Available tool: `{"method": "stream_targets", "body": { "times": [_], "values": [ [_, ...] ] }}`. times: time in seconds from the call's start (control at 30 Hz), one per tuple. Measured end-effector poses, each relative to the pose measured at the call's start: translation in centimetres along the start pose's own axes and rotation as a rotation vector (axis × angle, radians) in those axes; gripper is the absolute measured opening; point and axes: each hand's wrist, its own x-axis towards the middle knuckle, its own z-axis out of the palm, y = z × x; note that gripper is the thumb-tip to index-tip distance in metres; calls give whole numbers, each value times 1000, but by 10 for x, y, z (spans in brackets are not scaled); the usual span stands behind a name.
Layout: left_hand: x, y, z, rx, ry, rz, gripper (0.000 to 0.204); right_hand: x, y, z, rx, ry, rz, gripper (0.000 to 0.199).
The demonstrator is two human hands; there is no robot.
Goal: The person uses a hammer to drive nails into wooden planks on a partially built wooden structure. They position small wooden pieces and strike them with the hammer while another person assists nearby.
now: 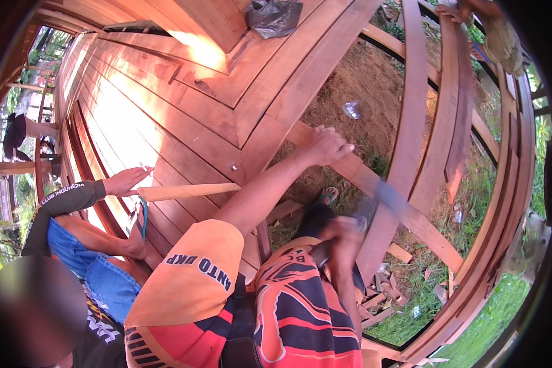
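Note:
My left hand (326, 146) is closed at the end of a long wooden beam (365, 175), just off the corner of the deck boards (251, 150). Whether its curled fingers grip the beam or a small thing is hidden. Lower and to the right, my right hand (345, 236) is wrapped around a dark-handled tool (320, 251). Motion smears this hand and the tool's far part, so its exact kind is unclear. A blue-grey blur lies over the beam beyond it. My sandalled foot (329, 195) shows below the beam.
At left, a person in denim shorts (113, 276) sits by a loose wooden strip (190, 192). Another person (503, 46) stands at the upper right by long planks (438, 129). Open gaps show soil and grass; wood offcuts (386, 291) lie below. A dark plastic bag (273, 18) sits on the deck.

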Motion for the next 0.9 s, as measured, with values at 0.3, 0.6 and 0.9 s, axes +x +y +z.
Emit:
{"method": "stream_targets", "body": {
  "times": [0.3,0.6,0.9],
  "values": [
    [-7,-13,14,56,112,0,51,23,-25,-73,-397,19,34,30],
    [111,98,6,-410,144,-486,70,22,-41,-140,-454,91,54,47],
    [213,82,24,-1161,227,-762,96,20,-6,-115,-455,99,-78,41]
  ]
}}
